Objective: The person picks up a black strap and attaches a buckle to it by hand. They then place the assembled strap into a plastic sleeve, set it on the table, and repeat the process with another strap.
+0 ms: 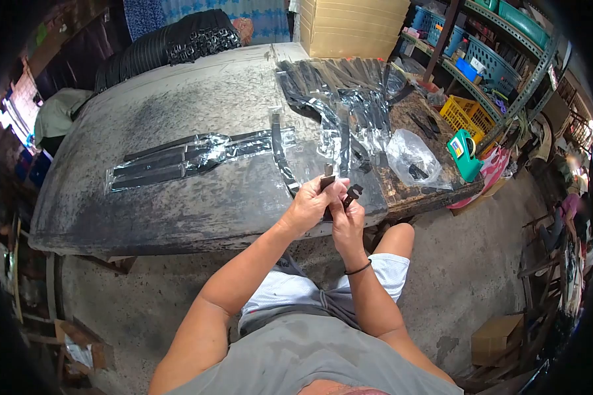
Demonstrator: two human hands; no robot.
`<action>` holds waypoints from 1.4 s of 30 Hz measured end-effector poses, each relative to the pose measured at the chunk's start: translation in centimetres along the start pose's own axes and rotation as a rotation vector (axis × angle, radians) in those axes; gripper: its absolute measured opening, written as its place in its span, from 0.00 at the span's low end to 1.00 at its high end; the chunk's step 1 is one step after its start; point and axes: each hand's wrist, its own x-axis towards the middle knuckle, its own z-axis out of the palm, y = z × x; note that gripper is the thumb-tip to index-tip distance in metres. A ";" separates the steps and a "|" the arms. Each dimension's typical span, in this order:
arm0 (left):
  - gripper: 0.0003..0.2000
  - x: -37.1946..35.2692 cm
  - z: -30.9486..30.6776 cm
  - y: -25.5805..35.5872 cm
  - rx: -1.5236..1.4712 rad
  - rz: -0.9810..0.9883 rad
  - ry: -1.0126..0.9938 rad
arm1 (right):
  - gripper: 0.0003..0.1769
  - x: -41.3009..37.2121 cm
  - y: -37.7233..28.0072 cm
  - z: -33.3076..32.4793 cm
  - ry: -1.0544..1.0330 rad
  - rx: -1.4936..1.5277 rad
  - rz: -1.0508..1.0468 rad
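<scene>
Strip (327, 182) held at frame centre, by the bench's (105, 220) near edge.
At the left of the frame, open surface lies below wrapped strips (184, 161), along that edge. At centre, the left hand's (306, 209) fingers pinch the dark strip and the right hand's (347, 225) grip a black notched piece (354, 192); the step looks like working the two together, calling next for a steady, aligned hold. Right of centre, a plastic bag (412, 157) and green tape dispenser (466, 158) narrow the room.
</scene>
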 end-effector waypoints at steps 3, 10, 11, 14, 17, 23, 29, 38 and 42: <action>0.13 -0.2 -0.5 0.1 0.036 -0.087 -0.038 | 0.12 0.1 -0.7 -2.5 -0.160 -0.218 -0.057; 0.12 0.0 -0.2 -1.3 0.389 -0.078 -0.151 | 0.11 3.3 -7.8 -4.5 -0.111 -0.521 -0.267; 0.12 0.0 0.0 -1.7 0.385 -0.085 -0.169 | 0.11 3.6 -9.0 -4.5 -0.206 -0.608 -0.221; 0.10 -0.1 1.1 -1.6 0.355 -0.054 -0.210 | 0.11 4.6 -10.0 -4.9 -0.318 -0.831 -0.264; 0.13 -0.4 0.8 -0.5 0.483 -0.122 -0.251 | 0.10 4.9 -10.0 -5.0 -0.249 -0.615 -0.218; 0.19 -0.2 -1.1 -1.6 0.772 0.086 -0.316 | 0.08 4.9 -10.2 -5.1 -0.182 -0.406 -0.093; 0.24 1.3 2.1 1.5 0.052 0.189 -0.253 | 0.09 4.6 -10.3 -4.4 -0.246 -0.353 -0.003; 0.11 1.4 2.1 -1.0 0.151 -0.088 -0.145 | 0.08 4.7 -7.4 -6.8 -0.073 -0.217 0.106; 0.11 1.5 1.6 -0.3 0.168 -0.105 -0.045 | 0.07 3.4 -7.8 -8.2 -0.077 -0.243 0.095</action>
